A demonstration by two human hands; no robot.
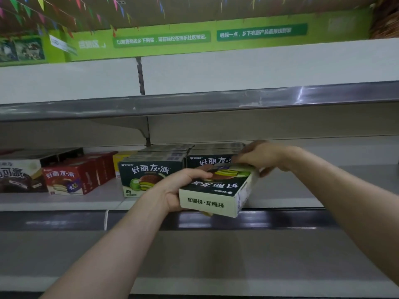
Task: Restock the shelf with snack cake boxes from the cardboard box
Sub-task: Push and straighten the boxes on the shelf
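Both hands grip the box point(218, 190), left point(179, 190) underneath, right point(261, 158) seemingly pinching its far end, shelf point(302, 190) gap straight ahead.

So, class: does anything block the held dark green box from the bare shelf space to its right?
Nothing visible does. The dark green snack cake box is gripped by both hands; the grey shelf beside the standing green boxes is bare.

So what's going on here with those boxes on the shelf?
A person is stocking a shop shelf with snack cake boxes. The left hand grips a dark green box, held flat and upside down at the shelf's front edge. The right hand reaches to the green boxes already standing there, beside red ones.
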